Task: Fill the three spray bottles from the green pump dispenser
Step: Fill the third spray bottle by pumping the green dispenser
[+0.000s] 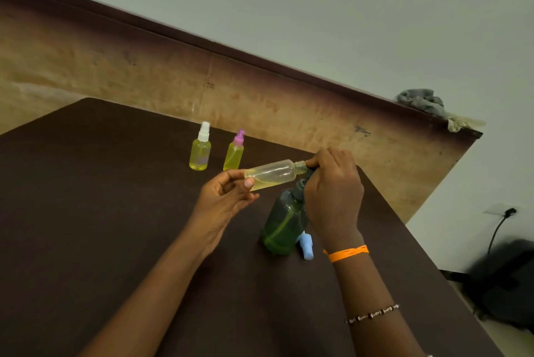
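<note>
The left hand (228, 197) pinches the base of a clear, capless spray bottle (273, 174) between thumb and fingers, holding it nearly level, a little yellow liquid pooled inside. The right hand (332, 192) curls over the pump head of the translucent green dispenser (284, 223), whose nozzle meets the bottle's threaded neck. A blue cap (306, 246) lies beside the dispenser. Two full yellow bottles, white-topped (200, 151) and pink-topped (234, 154), stand farther back on the dark matte counter (86, 212), before a worn wooden board (144, 76) and pale wall.
</note>
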Demonstrator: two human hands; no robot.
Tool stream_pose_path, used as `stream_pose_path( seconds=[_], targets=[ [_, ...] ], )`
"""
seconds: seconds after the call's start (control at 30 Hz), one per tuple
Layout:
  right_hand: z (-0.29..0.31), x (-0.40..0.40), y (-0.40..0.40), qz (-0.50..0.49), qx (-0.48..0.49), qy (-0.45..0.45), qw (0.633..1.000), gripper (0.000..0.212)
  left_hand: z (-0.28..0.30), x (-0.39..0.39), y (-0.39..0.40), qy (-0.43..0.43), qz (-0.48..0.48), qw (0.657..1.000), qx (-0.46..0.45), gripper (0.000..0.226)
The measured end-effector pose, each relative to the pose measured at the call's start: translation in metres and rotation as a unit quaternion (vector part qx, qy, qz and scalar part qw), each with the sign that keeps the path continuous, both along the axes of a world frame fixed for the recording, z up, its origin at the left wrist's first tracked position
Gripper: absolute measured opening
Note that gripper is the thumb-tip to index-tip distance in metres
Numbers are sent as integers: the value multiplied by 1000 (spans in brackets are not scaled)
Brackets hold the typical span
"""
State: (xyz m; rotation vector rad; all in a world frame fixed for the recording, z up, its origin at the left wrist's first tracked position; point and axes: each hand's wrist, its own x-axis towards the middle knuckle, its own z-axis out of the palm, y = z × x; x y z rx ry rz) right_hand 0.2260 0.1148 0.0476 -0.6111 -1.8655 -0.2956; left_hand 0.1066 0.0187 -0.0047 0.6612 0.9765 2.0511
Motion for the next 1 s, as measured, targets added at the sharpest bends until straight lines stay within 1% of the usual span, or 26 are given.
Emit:
stream_pose_path(
  seconds=[0.1,0.2,0.33,0.4,0.47,0.53,0.63,0.7,0.8,0.87,0.93,1.0],
  targets=[
    [-18,0,-5,-6,-19,46,999,26,0,0,1,-2,-2,1000,1,30],
    [-31,-3,-8,-31,-14,80,996,25,-2,-1,1,-1,1,1000,-1,28],
    [-18,1,-6,-37,7,40,998,25,-3,0,0,3,0,1000,-7,18],
    [-6,5,-4,-39,20,3,999,24,-2,2,-1,7,-2,1000,-7,24],
    [2,7,-4,-36,17,-13,999,25,-1,3,0,8,-5,1000,-7,28],
    [-3,5,-5,-22,-7,6,1000,26,-1,2,1,6,-6,1000,-7,29],
    [-29,1,-11,-13,-21,72,997,30,-3,0,3,9,-1,1000,-4,30],
    [-37,-2,-11,-17,-25,88,996,30,-4,-2,3,4,5,1000,0,26],
    [-34,0,-12,-22,-18,70,997,28,-4,-1,2,-1,7,1000,-3,15],
    [-25,4,-11,-32,-4,39,999,26,-3,0,1,4,4,1000,-5,13],
    [-12,8,-7,-38,1,10,999,25,-3,2,-1,9,-2,1000,-1,17],
    [-2,8,-5,-33,-11,-1,999,27,-2,3,-2,11,-5,1000,0,25]
  ],
)
